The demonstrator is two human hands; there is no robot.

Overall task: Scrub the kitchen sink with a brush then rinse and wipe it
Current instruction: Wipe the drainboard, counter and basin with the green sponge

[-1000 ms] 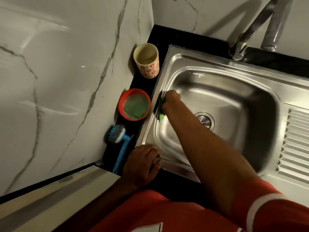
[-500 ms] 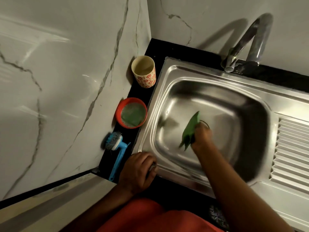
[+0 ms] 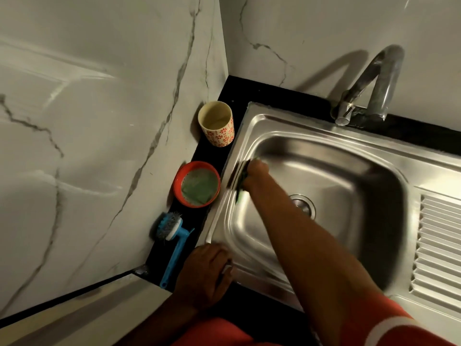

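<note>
Sink (image 3: pixel 349 186) sat in black counter (image 3: pixel 274 93), marble corner. Right hand (image 3: pixel 254 173) gripped green scouring pad (image 3: pixel 240 196), pressed against basin's left wall, likely for scrubbing force. Left hand (image 3: pixel 204 273) curled over front-left rim, probably bracing. Blue brush (image 3: pixel 179 247) lay unused on counter, just beside sink

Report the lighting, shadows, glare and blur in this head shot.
Head view: the light is dim and warm; the right hand and its green pad are smeared by motion; the tap throws a hard shadow on the wall behind it; pale glare streaks the left wall; the sink rim shines; the brush and cup are sharp.
</note>
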